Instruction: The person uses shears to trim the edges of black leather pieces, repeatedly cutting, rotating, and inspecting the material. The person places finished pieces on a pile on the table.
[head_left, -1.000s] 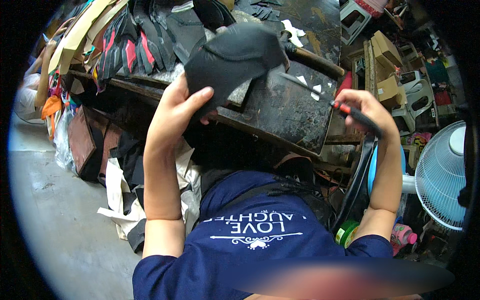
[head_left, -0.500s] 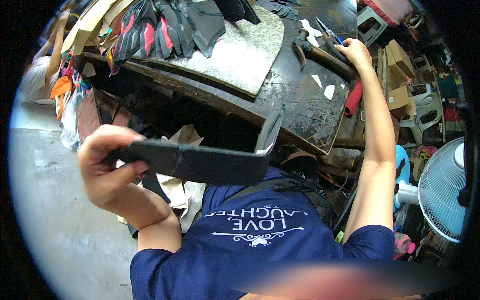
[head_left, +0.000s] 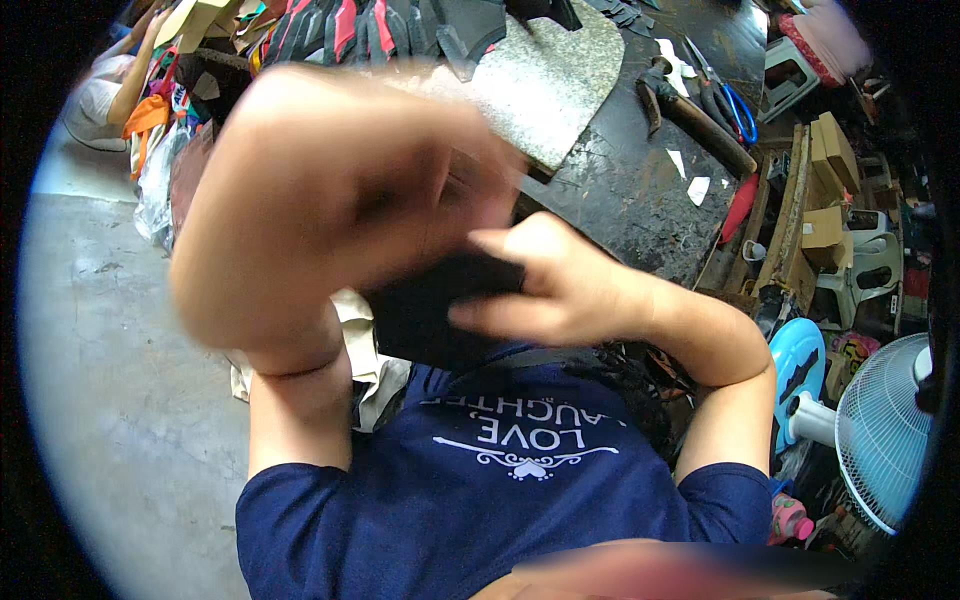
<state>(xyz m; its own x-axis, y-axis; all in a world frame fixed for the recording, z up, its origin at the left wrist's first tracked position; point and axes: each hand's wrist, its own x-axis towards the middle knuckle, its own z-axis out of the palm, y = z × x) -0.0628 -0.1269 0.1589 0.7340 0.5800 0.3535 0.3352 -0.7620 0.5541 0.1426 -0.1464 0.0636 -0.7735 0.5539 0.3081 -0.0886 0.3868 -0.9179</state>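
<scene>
A black strip (head_left: 430, 310) of flat, bendable material is held in front of my navy shirt, largely covered by my hands. My right hand (head_left: 545, 285) grips its right side, thumb and fingers on either side of the edge. Above and left of it, my left hand (head_left: 370, 190) is raised close up and smeared by motion. Its fingers look curled, but whether they hold anything is hidden. Scissors with blue handles (head_left: 742, 118) lie on the dark worktable (head_left: 640, 215), beside a hammer (head_left: 705, 125) with a wooden handle.
Black and red cut pieces (head_left: 400, 30) are heaped on a speckled pale slab (head_left: 560, 75). White scraps (head_left: 698, 190) and a red roll (head_left: 738, 210) lie near the table's right end. A fan (head_left: 880, 430) stands at the right. Another person (head_left: 95, 105) sits far left.
My right hand has left the scissors on the table and come in to grip the black strip. The left hand has risen toward the head and to the right.
</scene>
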